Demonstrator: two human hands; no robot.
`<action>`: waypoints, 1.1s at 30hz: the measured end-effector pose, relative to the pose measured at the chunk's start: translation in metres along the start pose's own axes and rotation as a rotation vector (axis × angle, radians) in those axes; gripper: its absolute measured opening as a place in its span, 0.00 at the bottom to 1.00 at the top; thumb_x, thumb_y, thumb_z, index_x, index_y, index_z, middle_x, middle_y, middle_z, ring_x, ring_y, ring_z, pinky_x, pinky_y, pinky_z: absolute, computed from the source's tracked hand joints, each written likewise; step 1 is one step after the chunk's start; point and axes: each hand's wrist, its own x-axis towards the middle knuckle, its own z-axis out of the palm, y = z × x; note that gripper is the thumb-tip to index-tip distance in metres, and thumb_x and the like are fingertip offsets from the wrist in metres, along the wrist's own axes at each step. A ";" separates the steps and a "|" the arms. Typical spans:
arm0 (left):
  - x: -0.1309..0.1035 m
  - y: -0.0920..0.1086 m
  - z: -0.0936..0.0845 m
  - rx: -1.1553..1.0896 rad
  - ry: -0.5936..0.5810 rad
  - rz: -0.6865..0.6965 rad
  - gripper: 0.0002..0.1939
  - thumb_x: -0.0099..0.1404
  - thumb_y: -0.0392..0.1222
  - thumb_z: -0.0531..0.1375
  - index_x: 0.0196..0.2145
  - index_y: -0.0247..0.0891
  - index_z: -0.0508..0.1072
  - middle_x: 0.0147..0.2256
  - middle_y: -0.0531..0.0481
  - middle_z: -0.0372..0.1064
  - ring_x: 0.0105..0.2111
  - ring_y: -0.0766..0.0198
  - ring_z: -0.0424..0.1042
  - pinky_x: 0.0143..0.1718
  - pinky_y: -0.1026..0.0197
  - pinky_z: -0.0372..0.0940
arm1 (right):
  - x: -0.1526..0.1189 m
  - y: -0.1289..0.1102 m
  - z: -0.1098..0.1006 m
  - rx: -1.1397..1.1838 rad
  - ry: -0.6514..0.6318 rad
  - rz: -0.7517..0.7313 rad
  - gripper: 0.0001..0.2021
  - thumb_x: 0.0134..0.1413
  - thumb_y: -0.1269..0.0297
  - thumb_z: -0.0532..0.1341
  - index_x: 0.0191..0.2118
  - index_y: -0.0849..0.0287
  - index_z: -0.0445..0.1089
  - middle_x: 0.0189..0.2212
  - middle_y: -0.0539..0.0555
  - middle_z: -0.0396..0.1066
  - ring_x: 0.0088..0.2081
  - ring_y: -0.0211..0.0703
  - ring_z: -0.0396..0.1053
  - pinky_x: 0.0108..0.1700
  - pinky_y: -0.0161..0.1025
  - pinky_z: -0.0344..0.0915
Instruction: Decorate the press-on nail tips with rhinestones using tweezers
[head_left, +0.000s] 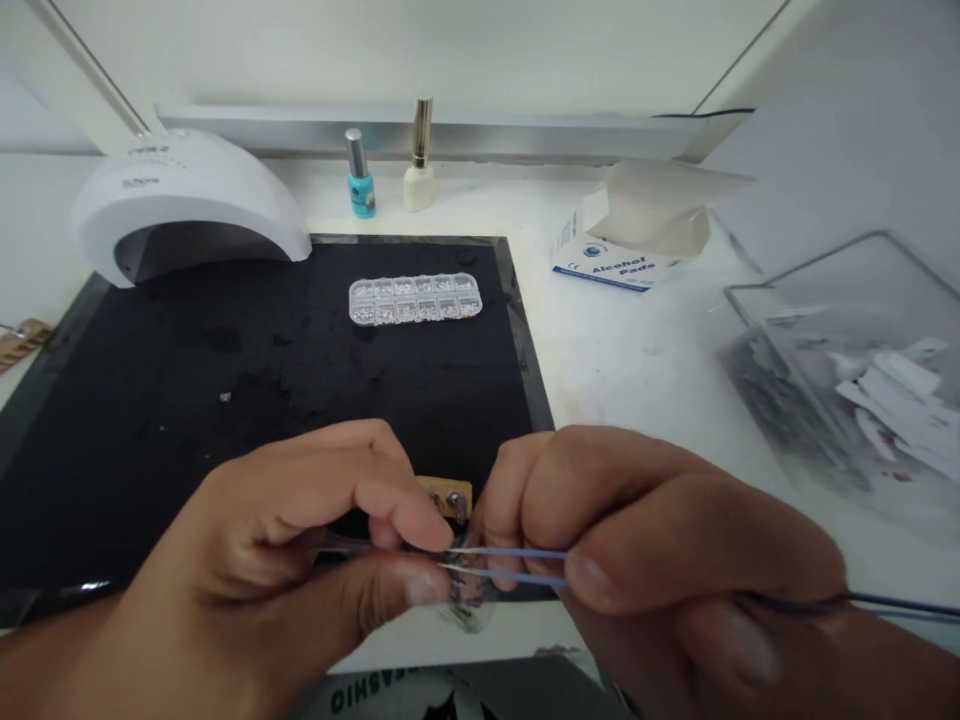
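Tweezers with bluish-purple arms are held in my right hand, their two pale tips slightly apart and pointing left. Those tips reach the fingertips of my left hand, whose thumb and index finger are pinched together. A crinkled, see-through plastic piece shows at and below this pinch; its full shape is hidden by the fingers. Just behind, between the two hands, part of a small tan block with shiny bits on it is visible. On the black mat farther off lies a clear compartment case of tiny pieces.
A white arched lamp stands at the back left. Turquoise and cream polish bottles stand behind the black mat. To the right are an open alcohol pads box and a wire-framed bag of litter.
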 end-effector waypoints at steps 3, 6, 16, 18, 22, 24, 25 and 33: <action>0.001 0.001 0.000 -0.011 -0.013 -0.003 0.08 0.63 0.31 0.69 0.35 0.45 0.81 0.29 0.54 0.71 0.28 0.69 0.73 0.29 0.70 0.70 | 0.001 0.002 -0.002 0.032 -0.047 0.001 0.20 0.65 0.41 0.57 0.39 0.52 0.76 0.26 0.52 0.67 0.27 0.42 0.70 0.30 0.41 0.72; 0.001 0.002 0.000 -0.030 -0.022 -0.011 0.08 0.62 0.31 0.69 0.33 0.44 0.80 0.28 0.55 0.70 0.28 0.70 0.72 0.28 0.71 0.70 | 0.003 0.002 -0.001 0.060 -0.045 0.025 0.22 0.64 0.40 0.58 0.37 0.53 0.76 0.24 0.52 0.65 0.25 0.42 0.68 0.29 0.41 0.71; 0.001 0.000 0.000 -0.018 -0.018 -0.005 0.08 0.63 0.32 0.69 0.35 0.46 0.80 0.28 0.55 0.70 0.28 0.69 0.71 0.28 0.71 0.70 | 0.003 -0.006 0.003 0.090 -0.009 0.037 0.21 0.63 0.41 0.59 0.35 0.55 0.76 0.25 0.53 0.65 0.26 0.43 0.69 0.29 0.43 0.72; 0.000 0.001 0.000 -0.008 -0.022 -0.006 0.08 0.63 0.32 0.69 0.35 0.47 0.80 0.28 0.55 0.69 0.28 0.69 0.71 0.28 0.71 0.70 | 0.003 -0.006 0.003 0.085 -0.005 0.046 0.22 0.63 0.40 0.58 0.36 0.54 0.76 0.25 0.52 0.65 0.26 0.43 0.69 0.30 0.43 0.72; -0.002 0.001 -0.001 -0.013 -0.041 -0.003 0.09 0.63 0.31 0.69 0.36 0.46 0.79 0.28 0.56 0.69 0.28 0.69 0.71 0.28 0.71 0.70 | 0.003 -0.005 0.002 0.070 -0.015 0.062 0.22 0.65 0.39 0.57 0.37 0.54 0.75 0.26 0.52 0.65 0.27 0.41 0.70 0.31 0.42 0.72; -0.001 0.001 -0.001 -0.018 -0.040 -0.004 0.09 0.63 0.31 0.68 0.36 0.46 0.80 0.28 0.56 0.69 0.28 0.69 0.71 0.28 0.71 0.69 | 0.004 -0.003 0.002 0.067 -0.026 0.053 0.23 0.66 0.40 0.56 0.37 0.54 0.75 0.26 0.52 0.65 0.27 0.42 0.70 0.30 0.42 0.72; -0.001 0.001 -0.001 -0.015 -0.034 -0.008 0.09 0.63 0.31 0.68 0.36 0.46 0.80 0.28 0.55 0.70 0.28 0.69 0.72 0.28 0.71 0.69 | 0.005 -0.003 0.002 0.067 -0.033 0.040 0.24 0.66 0.40 0.55 0.37 0.54 0.75 0.25 0.52 0.64 0.26 0.42 0.70 0.29 0.42 0.72; -0.003 0.000 -0.001 0.003 -0.035 0.002 0.09 0.64 0.31 0.68 0.37 0.47 0.79 0.30 0.55 0.70 0.29 0.69 0.72 0.29 0.71 0.70 | 0.005 -0.003 0.000 0.059 -0.028 0.039 0.22 0.65 0.40 0.57 0.36 0.54 0.76 0.25 0.52 0.65 0.27 0.43 0.70 0.29 0.43 0.71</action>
